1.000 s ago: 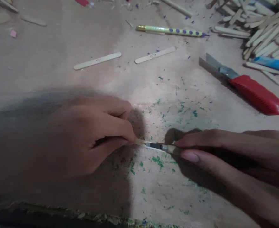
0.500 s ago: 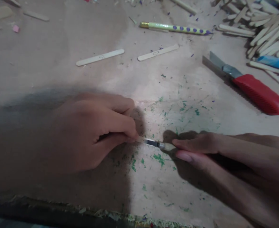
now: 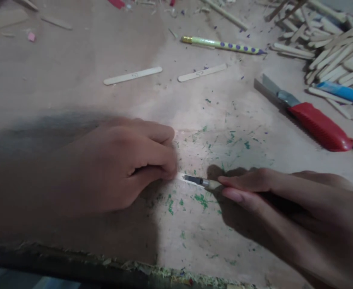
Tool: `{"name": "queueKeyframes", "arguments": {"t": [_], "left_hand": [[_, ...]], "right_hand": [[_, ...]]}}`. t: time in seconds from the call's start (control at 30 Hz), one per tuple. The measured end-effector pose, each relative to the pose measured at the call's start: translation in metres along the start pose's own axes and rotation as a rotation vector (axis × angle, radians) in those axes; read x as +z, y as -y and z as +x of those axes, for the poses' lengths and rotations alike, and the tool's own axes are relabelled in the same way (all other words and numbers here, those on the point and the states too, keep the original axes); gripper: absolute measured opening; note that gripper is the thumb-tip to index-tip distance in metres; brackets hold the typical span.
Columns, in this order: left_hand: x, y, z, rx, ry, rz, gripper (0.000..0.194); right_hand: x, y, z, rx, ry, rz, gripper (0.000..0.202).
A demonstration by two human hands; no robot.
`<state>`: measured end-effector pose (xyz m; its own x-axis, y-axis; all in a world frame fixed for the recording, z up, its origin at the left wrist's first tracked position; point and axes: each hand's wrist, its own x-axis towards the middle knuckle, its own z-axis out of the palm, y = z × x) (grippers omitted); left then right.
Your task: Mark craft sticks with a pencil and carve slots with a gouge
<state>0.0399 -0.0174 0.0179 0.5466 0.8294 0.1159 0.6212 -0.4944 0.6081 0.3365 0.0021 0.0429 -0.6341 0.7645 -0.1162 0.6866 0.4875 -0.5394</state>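
My left hand (image 3: 134, 160), fingers closed, pinches a pale craft stick (image 3: 180, 177). Only a short end of that stick shows past the fingertips; the rest is covered by the hand. From the right, my right hand (image 3: 272, 192) grips a small craft knife (image 3: 205, 182) by its light handle between thumb and fingers. The knife's dark blade points left and lies over the stick's visible end, close to the left fingertips. Just above the hands, two loose craft sticks, a left one (image 3: 132, 76) and a right one (image 3: 202, 73), bear small drawn marks.
A yellow-green pencil (image 3: 224, 45) with purple dots lies at the back. At right are a red-handled utility knife (image 3: 319, 126), a blue tube-like object (image 3: 343, 93) and a heap of craft sticks (image 3: 335, 52). Green shavings dot the board, whose rough edge (image 3: 104, 261) runs along the front.
The view has shifted slightly, so the things at the back sit a little lower. The knife blade now stands out more clearly against the stick. Both hands keep their grips.
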Motion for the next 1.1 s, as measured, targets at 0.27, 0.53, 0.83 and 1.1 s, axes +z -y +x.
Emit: {"name": "queueKeyframes", "arguments": {"t": [0.27, 0.53, 0.83, 1.1], "left_hand": [[0.0012, 0.0027, -0.0003, -0.002, 0.01, 0.006, 0.034], [0.0007, 0.0038, -0.0004, 0.022, -0.008, -0.003, 0.03], [0.0046, 0.0055, 0.0009, 0.063, -0.046, -0.026, 0.028], [0.0033, 0.0054, -0.0001, 0.041, -0.031, -0.021, 0.032]], "right_hand": [[0.0005, -0.0014, 0.0036, -0.045, 0.026, 0.116, 0.017], [0.0006, 0.0008, 0.0029, -0.034, 0.0, 0.12, 0.017], [0.0032, -0.0024, 0.0082, -0.087, -0.017, 0.092, 0.011], [0.0024, 0.0036, 0.0053, -0.091, -0.043, 0.134, 0.012]]}}
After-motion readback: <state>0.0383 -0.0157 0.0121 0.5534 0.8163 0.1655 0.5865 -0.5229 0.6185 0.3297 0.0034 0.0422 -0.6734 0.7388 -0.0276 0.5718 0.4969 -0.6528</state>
